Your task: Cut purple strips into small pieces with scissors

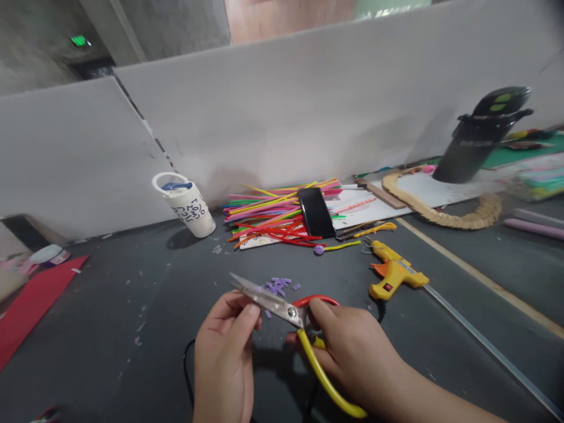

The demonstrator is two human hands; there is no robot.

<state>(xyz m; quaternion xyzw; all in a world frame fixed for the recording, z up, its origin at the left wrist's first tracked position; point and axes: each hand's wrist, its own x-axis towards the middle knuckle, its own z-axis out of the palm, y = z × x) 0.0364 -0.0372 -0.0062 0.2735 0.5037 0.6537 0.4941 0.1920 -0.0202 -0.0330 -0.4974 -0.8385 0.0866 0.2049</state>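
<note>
My right hand [352, 338] is wrapped round the handles of a pair of scissors [275, 305], one handle red and the other yellow. The blades point up and to the left, over the fingertips of my left hand [231, 346]. That hand is closed in a pinch by the blades; whatever it holds is mostly hidden. Just beyond the blades lies a small pile of short purple pieces [278, 286] on the dark table. A yellow stem with a purple ball tip [319, 250] lies farther back.
A yellow glue gun [399, 271] with a long clear stick lies right of my hands. Behind are colourful craft stems [264, 211], a black phone [316, 211] and a white cup [194, 211]. A dark tumbler [473, 144] stands back right; red sheet [39, 311] lies left.
</note>
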